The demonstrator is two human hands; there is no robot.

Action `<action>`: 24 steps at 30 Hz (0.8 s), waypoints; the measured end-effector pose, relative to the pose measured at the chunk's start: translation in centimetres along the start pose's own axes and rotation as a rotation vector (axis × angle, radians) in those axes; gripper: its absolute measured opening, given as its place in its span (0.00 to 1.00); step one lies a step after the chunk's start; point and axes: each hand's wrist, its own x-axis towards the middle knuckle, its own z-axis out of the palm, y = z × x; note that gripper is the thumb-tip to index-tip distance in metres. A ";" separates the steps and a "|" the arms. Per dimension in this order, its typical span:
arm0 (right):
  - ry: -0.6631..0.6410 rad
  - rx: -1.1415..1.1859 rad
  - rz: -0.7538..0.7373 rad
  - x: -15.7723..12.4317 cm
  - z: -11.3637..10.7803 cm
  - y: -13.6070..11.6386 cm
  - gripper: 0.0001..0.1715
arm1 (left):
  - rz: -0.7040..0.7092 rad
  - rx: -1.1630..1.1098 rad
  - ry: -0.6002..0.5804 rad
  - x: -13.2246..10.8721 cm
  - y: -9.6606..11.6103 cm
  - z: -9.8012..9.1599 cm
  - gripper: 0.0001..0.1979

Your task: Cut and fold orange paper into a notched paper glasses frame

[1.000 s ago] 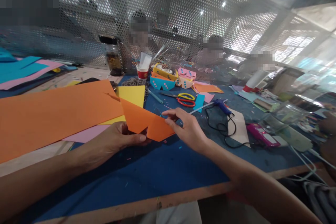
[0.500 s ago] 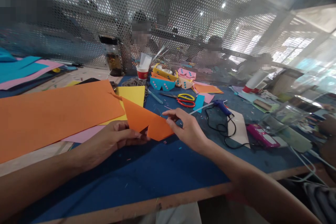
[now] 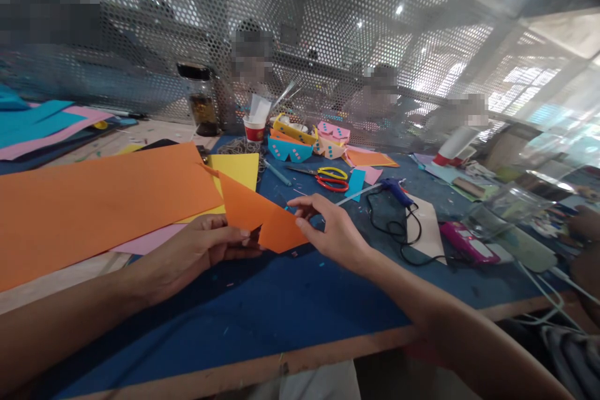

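Note:
A folded orange paper piece is held just above the blue table top. My left hand pinches its lower left edge with thumb and fingers closed on it. At the right corner of the piece, my right hand grips it between thumb and forefinger. A large orange sheet lies flat to the left, over a yellow sheet and a pink sheet.
Yellow and red scissors, a blue glue gun with black cord, a pink device, paper crafts, a red cup and a dark jar sit further back. People sit behind the perforated metal screen. The wooden table edge runs near me.
The folded orange piece has shifted slightly left and closer to me. My left thumb has slid a little along its lower edge; the right hand stays on the corner.

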 end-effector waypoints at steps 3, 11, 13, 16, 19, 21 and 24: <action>0.018 0.006 0.006 0.0 -0.1 -0.1 0.18 | 0.003 0.015 0.002 0.1 0.0 0.0 0.16; 0.065 0.027 0.011 0.2 -0.2 -0.1 0.16 | 0.054 0.058 -0.043 0.1 -0.4 -0.3 0.15; 0.072 0.036 0.007 0.2 -0.2 0.0 0.16 | 0.057 0.066 -0.040 0.3 -0.7 -0.6 0.16; 0.066 0.038 0.005 0.2 -0.2 0.0 0.16 | 0.044 0.078 -0.033 0.6 -1.2 -1.0 0.18; 0.072 0.037 0.013 0.2 -0.1 0.0 0.15 | 0.036 0.076 -0.026 0.8 -1.6 -1.4 0.21; 0.078 0.035 0.022 0.2 -0.1 0.1 0.15 | 0.040 0.081 -0.026 0.8 -1.7 -1.6 0.22; 0.080 0.033 0.037 0.2 0.0 0.3 0.16 | 0.049 0.090 -0.024 0.9 -1.6 -1.6 0.21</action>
